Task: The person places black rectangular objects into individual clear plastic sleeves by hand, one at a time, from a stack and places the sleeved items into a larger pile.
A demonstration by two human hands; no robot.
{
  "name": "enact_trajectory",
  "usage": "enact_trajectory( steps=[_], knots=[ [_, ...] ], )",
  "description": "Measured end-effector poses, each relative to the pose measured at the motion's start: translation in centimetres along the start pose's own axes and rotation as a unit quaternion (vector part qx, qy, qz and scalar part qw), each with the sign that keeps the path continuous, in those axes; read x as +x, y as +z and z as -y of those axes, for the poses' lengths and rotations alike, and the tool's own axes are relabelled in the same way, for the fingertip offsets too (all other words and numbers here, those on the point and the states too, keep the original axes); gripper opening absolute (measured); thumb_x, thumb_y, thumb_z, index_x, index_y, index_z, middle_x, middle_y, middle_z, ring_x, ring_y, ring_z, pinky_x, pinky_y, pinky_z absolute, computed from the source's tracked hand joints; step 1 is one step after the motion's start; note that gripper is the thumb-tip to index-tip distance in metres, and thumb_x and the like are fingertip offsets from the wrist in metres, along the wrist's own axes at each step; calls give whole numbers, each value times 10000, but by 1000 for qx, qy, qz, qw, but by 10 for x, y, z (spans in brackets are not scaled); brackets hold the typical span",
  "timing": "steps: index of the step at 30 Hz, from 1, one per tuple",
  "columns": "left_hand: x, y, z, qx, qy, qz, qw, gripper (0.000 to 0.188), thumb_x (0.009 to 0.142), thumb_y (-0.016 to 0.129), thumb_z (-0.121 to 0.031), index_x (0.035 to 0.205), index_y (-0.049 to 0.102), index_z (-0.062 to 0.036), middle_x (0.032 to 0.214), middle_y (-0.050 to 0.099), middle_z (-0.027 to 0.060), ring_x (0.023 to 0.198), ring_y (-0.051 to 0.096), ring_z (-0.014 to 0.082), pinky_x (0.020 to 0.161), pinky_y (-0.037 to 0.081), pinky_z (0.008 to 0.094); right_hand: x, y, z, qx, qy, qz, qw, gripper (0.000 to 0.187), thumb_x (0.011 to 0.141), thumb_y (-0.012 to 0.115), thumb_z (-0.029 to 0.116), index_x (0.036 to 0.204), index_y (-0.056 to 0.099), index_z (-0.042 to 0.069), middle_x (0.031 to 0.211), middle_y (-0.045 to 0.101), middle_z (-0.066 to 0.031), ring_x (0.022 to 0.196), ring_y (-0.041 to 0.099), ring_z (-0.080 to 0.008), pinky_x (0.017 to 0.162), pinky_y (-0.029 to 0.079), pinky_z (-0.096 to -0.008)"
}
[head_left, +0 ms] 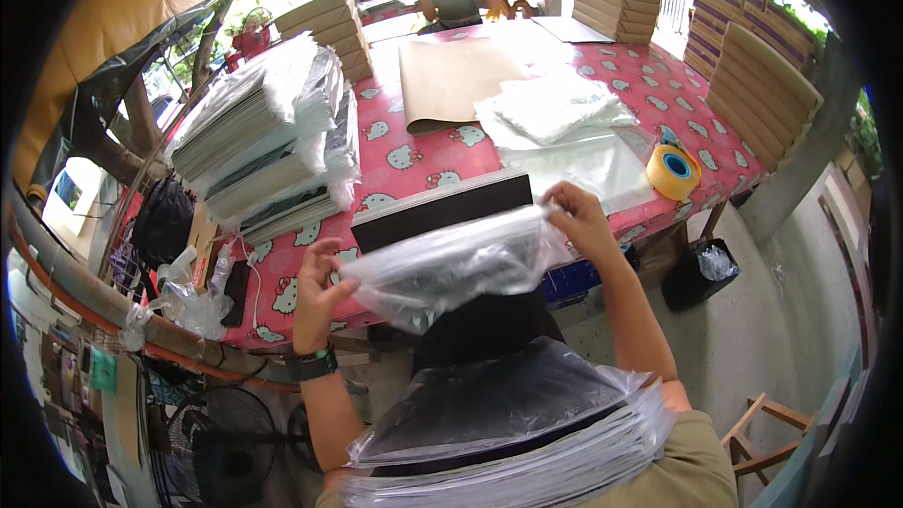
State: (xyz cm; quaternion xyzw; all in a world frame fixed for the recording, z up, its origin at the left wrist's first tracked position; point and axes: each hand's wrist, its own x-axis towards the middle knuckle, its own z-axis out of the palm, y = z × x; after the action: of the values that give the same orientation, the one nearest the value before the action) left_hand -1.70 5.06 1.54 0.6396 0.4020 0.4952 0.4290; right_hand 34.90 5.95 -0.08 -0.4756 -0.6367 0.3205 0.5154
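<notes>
Pink cartoon-print tabletop (pixel 442 162), crinkled clear plastic bag (pixel 451 265) at its near edge

Right hand (pixel 577 218) pinches its right corner; left hand (pixel 318 290), fingers parted, is at the left end, I cannot tell whether it grips; flat black-faced rectangular stack (pixel 447 212) with pale edges just beyond
</notes>
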Motion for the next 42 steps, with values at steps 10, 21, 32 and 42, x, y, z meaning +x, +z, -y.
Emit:
enact_trajectory(
  steps=[10,21,32,42],
  knots=[
    [5,25,24,526,179,-183,811,458,728,571,-186,1181,501,-196,687,457,-3,790,442,159,812,222,347,-9,20,12,-302,-140,-100,938,447,679,536,87,1125,522,75,528,495,-64,572,507,-208,857,325,-362],
    [-28,-2,-15,-112,-134,20,984,116,709,575,-83,749,577,26,679,536,11,602,484,94,584,367,207,-40,-7,52,437,231,66,867,35,742,565,52,711,565,36,634,565,-29,528,519,-62,482,415,-171],
    [-94,1,170,-210,-468,155,844,179,698,572,-116,824,608,6,765,620,104,668,592,151,607,461,263,-140,10,-77,482,293,34,825,212,770,581,83,969,541,23,846,598,-38,700,559,-82,586,452,-208],
    [-183,55,284,285,-407,-129,858,240,600,638,-215,778,617,-56,712,622,126,666,602,243,622,462,351,-203,74,-229,-171,252,-51,951,173,778,559,176,888,564,42,741,593,-113,664,573,-217,631,454,-342]
  ],
)
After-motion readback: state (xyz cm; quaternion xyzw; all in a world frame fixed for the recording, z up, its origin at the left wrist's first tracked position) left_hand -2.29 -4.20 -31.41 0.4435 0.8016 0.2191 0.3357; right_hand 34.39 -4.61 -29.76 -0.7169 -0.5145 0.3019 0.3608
